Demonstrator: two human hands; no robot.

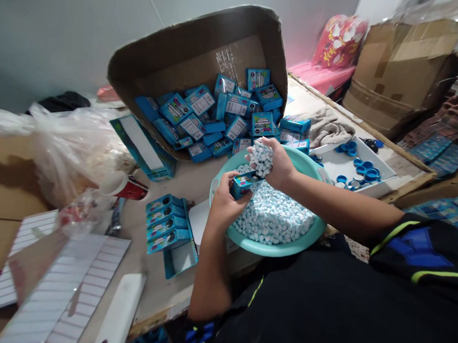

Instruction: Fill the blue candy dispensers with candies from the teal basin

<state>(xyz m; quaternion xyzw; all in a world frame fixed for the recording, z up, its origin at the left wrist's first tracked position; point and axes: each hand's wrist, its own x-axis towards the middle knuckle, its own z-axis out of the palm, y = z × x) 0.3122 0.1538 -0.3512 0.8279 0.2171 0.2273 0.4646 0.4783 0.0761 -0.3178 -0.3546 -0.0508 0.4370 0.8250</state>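
My left hand [225, 203] grips a small blue carton [244, 186] by its side, holding it over a teal plastic basin [280, 247]. Just above it, my right hand [277, 163] is closed around a handful of pale blue-and-white candies [261, 158], with some poking out between the fingers toward the carton. Many more of these round candies [274, 215] fill the basin below both hands. The carton's opening is hidden by my fingers and the candies.
A tilted cardboard box [202, 56] spills several blue cartons [218, 115] at the back. A stack of blue cartons [166, 222] stands left of the basin. On the right, a white tray [367, 155] holds blue caps. A plastic bag [68, 145] and paper cup [123, 185] sit left.
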